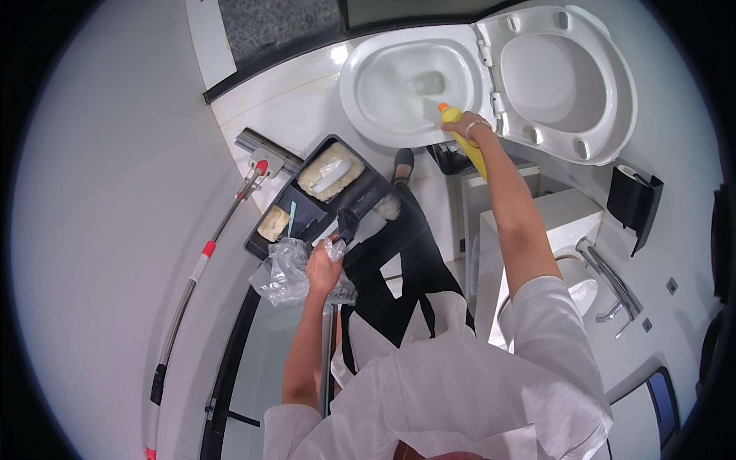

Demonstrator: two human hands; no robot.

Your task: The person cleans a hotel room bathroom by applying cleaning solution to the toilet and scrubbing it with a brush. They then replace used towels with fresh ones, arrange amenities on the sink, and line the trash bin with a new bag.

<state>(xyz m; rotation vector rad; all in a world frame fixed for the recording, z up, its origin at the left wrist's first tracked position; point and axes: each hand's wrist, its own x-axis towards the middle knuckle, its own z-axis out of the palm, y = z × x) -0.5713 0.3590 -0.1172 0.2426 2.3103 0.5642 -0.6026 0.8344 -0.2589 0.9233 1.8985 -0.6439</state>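
My right hand is wrapped around a yellow squeeze bottle. The bottle's orange tip points over the near rim of a white toilet bowl, whose seat and lid are raised. Water stands in the bottom of the bowl. My left hand grips the dark handle of a cleaning caddy, with a crumpled clear plastic bag bunched in the same grasp. In the caddy lie a fluffy pad with a white handle, a yellowish sponge and a white-bristled brush.
A telescopic pole with a squeegee-like head leans on the left. Right of my arm are a white cabinet, a chrome faucet and a black wall holder. A black-lined bin stands beside the toilet.
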